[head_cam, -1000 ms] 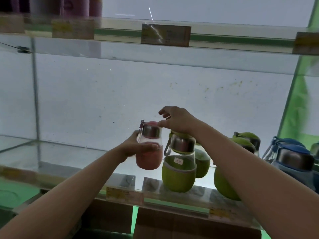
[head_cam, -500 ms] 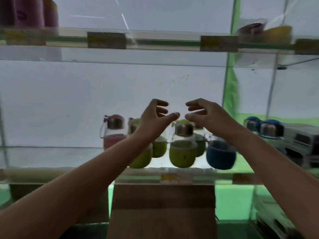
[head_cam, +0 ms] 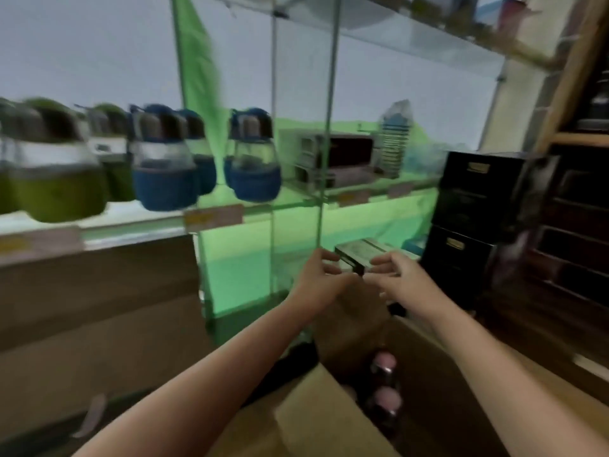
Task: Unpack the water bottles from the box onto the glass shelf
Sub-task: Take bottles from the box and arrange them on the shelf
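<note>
Hands empty, fingers spread: left hand (head_cam: 321, 278), right hand (head_cam: 400, 277) above open brown cardboard box (head_cam: 316, 420). 2 pink-capped water bottles (head_cam: 384, 380) inside. Reach straight down, grip below cap, lift clear, place beside blue bottles (head_cam: 164, 159) on glass shelf (head_cam: 138, 230).

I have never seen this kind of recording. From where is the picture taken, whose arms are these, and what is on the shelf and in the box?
The picture comes from one wide-angle camera worn on a person's head, looking forward and down. The two bare arms are that person's own. The left hand and right hand are both open and hold nothing; they hover above an open cardboard box. Inside it, pink-topped bottles show. On the glass shelf at the left stand green bottles and blue bottles, all blurred. Dark drawer units stand at the right.
</note>
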The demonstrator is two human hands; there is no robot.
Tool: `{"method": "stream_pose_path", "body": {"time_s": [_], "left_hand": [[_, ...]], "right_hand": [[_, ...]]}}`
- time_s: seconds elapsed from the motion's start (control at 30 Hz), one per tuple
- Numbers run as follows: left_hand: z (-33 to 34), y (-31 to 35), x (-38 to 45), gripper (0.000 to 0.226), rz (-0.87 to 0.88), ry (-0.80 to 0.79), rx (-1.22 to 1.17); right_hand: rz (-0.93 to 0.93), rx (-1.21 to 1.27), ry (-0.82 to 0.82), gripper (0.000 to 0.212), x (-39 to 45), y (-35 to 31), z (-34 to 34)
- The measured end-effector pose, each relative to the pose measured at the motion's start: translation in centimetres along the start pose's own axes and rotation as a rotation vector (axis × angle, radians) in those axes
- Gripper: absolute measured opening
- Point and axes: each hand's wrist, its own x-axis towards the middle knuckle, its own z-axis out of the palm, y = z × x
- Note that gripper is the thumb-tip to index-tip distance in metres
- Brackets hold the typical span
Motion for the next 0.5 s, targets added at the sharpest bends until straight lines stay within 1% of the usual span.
{"method": "stream_pose_path", "body": {"time_s": [0.1,0.2,0.33,0.4,0.5], "left_hand": [[5.2,-2.3,0.4,0.035,-0.05,-0.045,0.015],[8.3,-4.3,0.3,0.038,-0.108,-0.074,0.05],[11.8,-7.9,0.9,0.027,-0.175,-0.135,0.154],[13.5,-10.3,1.3,0.022,-0.263,-0.18,0.193],[16.0,-14.1,1.5,0.015,-0.465,-0.234,0.135]], "right_hand": [[0.073,-0.011,0.01,0.027,-0.6,4.6,-2.8],[0.107,0.025,0.035,0.023,-0.7,7.9,-3.7],[0.155,-0.039,0.013,0.025,-0.5,12.9,-3.8],[0.196,-0.077,-0.018,0.025,-0.6,15.7,-3.7],[0.262,-0.155,-0.079,0.032,-1.0,19.7,-3.4]]}}
